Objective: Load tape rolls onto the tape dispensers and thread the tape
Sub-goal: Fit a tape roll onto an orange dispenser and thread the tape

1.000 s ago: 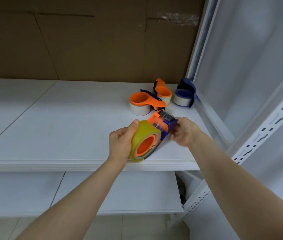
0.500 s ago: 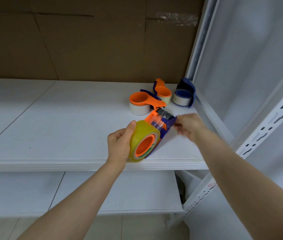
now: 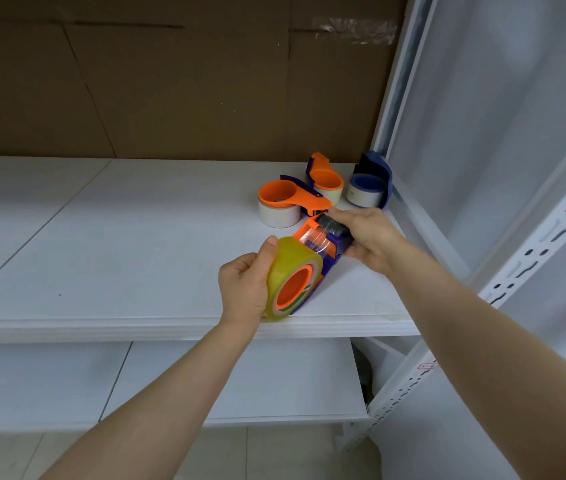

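A yellowish clear tape roll (image 3: 286,263) sits on the orange hub of an orange and blue dispenser (image 3: 328,252), held just above the shelf's front edge. My left hand (image 3: 245,285) grips the roll from the left, thumb on top. My right hand (image 3: 366,235) closes on the dispenser's front end, over the dark roller (image 3: 330,225). A strip of clear tape (image 3: 316,240) runs from the roll toward the roller.
Three more loaded dispensers stand at the back right of the white shelf (image 3: 101,258): an orange one (image 3: 283,202), another orange one (image 3: 325,178) and a blue one (image 3: 370,185). A white perforated upright (image 3: 531,251) rises on the right. Brown cardboard backs the shelf; a lower shelf (image 3: 240,379) lies beneath.
Half a second ago my right hand was off the dispenser to the right. It has come back and now grips the roller end. My left hand has kept hold of the roll.
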Motion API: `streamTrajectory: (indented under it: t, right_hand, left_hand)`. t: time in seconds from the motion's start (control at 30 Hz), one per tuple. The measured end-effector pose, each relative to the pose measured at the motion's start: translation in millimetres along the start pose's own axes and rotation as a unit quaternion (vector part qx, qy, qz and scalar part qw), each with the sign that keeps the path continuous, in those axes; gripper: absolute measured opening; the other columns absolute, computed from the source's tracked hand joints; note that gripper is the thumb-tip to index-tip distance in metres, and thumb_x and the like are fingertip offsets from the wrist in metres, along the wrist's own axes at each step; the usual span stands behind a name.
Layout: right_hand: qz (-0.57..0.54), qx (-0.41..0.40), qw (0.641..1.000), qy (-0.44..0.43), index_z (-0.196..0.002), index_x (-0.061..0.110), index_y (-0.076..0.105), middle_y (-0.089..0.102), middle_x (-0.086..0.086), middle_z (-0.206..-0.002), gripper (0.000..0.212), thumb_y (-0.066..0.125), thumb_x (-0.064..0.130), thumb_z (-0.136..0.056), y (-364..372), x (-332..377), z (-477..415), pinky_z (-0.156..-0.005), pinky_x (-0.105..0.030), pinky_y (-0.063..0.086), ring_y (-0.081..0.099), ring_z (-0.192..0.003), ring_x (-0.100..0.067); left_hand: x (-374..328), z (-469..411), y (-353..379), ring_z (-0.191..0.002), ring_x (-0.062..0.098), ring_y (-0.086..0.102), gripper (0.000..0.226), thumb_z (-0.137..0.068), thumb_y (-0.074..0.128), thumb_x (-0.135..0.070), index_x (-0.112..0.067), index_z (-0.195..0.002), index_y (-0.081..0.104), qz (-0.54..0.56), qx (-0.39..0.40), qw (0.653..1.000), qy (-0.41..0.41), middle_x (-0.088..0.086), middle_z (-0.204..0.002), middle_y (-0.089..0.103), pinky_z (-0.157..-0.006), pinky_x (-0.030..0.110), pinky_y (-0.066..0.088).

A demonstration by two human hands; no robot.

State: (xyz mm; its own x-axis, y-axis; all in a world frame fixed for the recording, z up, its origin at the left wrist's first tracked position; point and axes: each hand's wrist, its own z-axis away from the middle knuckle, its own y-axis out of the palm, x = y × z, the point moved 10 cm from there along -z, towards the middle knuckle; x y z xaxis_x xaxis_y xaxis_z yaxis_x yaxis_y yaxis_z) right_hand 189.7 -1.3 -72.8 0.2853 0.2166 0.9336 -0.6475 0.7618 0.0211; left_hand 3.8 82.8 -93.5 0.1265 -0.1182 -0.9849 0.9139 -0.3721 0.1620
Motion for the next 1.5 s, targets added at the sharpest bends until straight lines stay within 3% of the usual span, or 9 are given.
streamTrajectory:
  t: [0.13, 0.33, 0.47, 0.6, 0.8, 1.03, 1.13, 1.33, 1.5]
  right_hand:
    - [-0.074, -0.005, 0.997, 0.011, -0.101, 0.009, 0.055, 0.063, -0.009, -0.091, 0.012, 0.055, 0.018, -0.093, -1, -12, 1, -0.075, -0.037, 0.055, 0.062, -0.08, -0.018]
    - [0.034, -0.019, 0.999, 0.037, -0.111, 0.012, 0.052, 0.063, -0.01, -0.102, 0.031, 0.057, 0.034, -0.09, -10, -16, 0, -0.089, -0.045, 0.051, 0.061, -0.095, -0.024]
    - [-0.051, -0.005, 0.998, 0.042, -0.097, 0.013, 0.053, 0.063, -0.008, -0.088, 0.016, 0.058, 0.027, -0.091, -1, -21, -1, -0.08, -0.041, 0.053, 0.063, -0.083, -0.021]
    - [0.038, -0.009, 0.999, 0.035, -0.109, 0.014, 0.053, 0.064, -0.011, -0.108, 0.027, 0.059, 0.031, -0.089, -7, -11, -4, -0.094, -0.041, 0.05, 0.061, -0.101, -0.024]
    - [0.018, -0.027, 0.999, -0.001, -0.086, 0.013, 0.056, 0.063, -0.01, -0.098, 0.008, 0.06, 0.018, -0.09, -2, 0, -4, -0.073, -0.033, 0.054, 0.062, -0.079, -0.017]
    - [-0.059, -0.03, 0.998, 0.014, -0.088, 0.014, 0.054, 0.064, -0.009, -0.09, 0.012, 0.051, 0.023, -0.095, -5, -19, -7, -0.09, -0.043, 0.053, 0.062, -0.084, -0.02]
    - [-0.084, -0.018, 0.996, 0.022, -0.104, 0.011, 0.055, 0.065, -0.012, -0.102, 0.016, 0.053, 0.024, -0.094, -3, -23, -5, -0.092, -0.044, 0.052, 0.063, -0.094, -0.024]
    - [0.006, -0.062, 0.998, 0.011, -0.092, 0.011, 0.053, 0.061, -0.009, -0.089, 0.01, 0.055, 0.021, -0.092, -15, -9, -5, -0.084, -0.039, 0.054, 0.061, -0.081, -0.02]
    - [0.006, -0.063, 0.998, 0.0, -0.1, 0.011, 0.054, 0.065, -0.012, -0.102, 0.015, 0.059, 0.022, -0.09, -11, -6, -5, -0.088, -0.041, 0.054, 0.063, -0.089, -0.022]
  left_hand:
    - [-3, 0, 3, -0.066, 0.021, 0.064, 0.036, -0.086, 0.061, -0.038, -0.01, -0.064, 0.062, -0.007, 0.0, 1.0, 0.0, 0.011, -0.068, 0.065, -0.067, 0.031, 0.054]
    - [-4, 1, 4, -0.06, 0.015, 0.064, 0.035, -0.086, 0.061, -0.039, -0.013, -0.062, 0.061, -0.018, -0.001, 1.0, 0.001, 0.007, -0.065, 0.065, -0.064, 0.029, 0.054]
    - [-3, 1, 4, -0.062, 0.02, 0.063, 0.037, -0.086, 0.061, -0.037, -0.009, -0.062, 0.061, -0.012, -0.001, 1.0, 0.0, 0.014, -0.067, 0.064, -0.065, 0.031, 0.054]
    - [-4, 2, 5, -0.063, 0.02, 0.064, 0.036, -0.086, 0.061, -0.037, -0.01, -0.062, 0.062, -0.018, 0.002, 1.0, 0.001, 0.011, -0.067, 0.065, -0.066, 0.03, 0.054]
    - [-6, 2, 6, -0.069, 0.024, 0.064, 0.035, -0.087, 0.06, -0.038, -0.011, -0.063, 0.061, -0.027, 0.005, 1.0, 0.001, 0.013, -0.07, 0.064, -0.072, 0.036, 0.055]
    - [-7, 0, 7, -0.062, 0.017, 0.063, 0.035, -0.086, 0.061, -0.038, -0.014, -0.06, 0.061, -0.032, 0.002, 0.999, 0.001, 0.002, -0.059, 0.064, -0.063, 0.027, 0.052]
    - [-7, -1, 7, -0.059, 0.014, 0.062, 0.035, -0.086, 0.061, -0.037, -0.016, -0.059, 0.061, -0.037, 0.002, 0.999, 0.002, -0.002, -0.056, 0.063, -0.061, 0.025, 0.052]
    - [-11, 0, 10, -0.068, 0.027, 0.061, 0.039, -0.086, 0.062, -0.036, -0.003, -0.065, 0.061, -0.037, 0.01, 0.999, 0.014, 0.022, -0.074, 0.062, -0.068, 0.033, 0.052]
    - [-9, -1, 10, -0.059, 0.016, 0.062, 0.034, -0.085, 0.062, -0.037, -0.014, -0.06, 0.061, -0.041, 0.013, 0.999, 0.009, 0.007, -0.063, 0.064, -0.062, 0.027, 0.053]
